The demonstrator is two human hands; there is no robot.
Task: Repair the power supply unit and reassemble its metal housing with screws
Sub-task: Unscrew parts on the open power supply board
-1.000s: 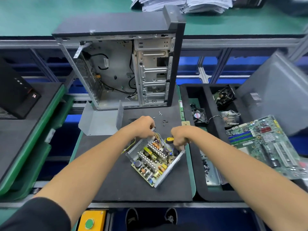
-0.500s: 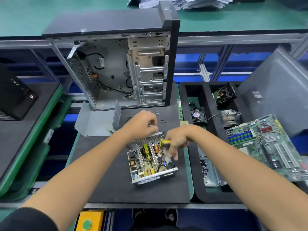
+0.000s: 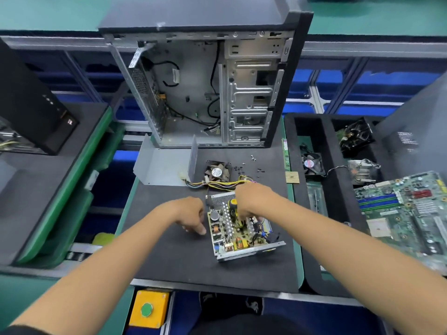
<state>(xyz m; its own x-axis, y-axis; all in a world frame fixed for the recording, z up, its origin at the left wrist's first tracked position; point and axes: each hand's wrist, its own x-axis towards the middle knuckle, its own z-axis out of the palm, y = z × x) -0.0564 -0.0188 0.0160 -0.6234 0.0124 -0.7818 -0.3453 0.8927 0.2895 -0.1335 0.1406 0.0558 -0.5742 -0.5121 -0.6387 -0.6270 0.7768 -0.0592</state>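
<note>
While right hand grips screwdriver over power supply, left hand beside

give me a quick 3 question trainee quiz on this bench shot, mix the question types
1. True or false: the power supply unit has its metal cover fitted.
2. Which of the hands holds the yellow-and-black screwdriver? A) left hand B) right hand C) neither
3. Fill in: the loose fan lies on the black mat between the unit and the open computer ____.

Key:
1. False: the circuit board is exposed, and the bent metal cover lies apart at the mat's far left.
2. B: the right hand grips it over the board; the left hand rests beside the unit.
3. case
</note>
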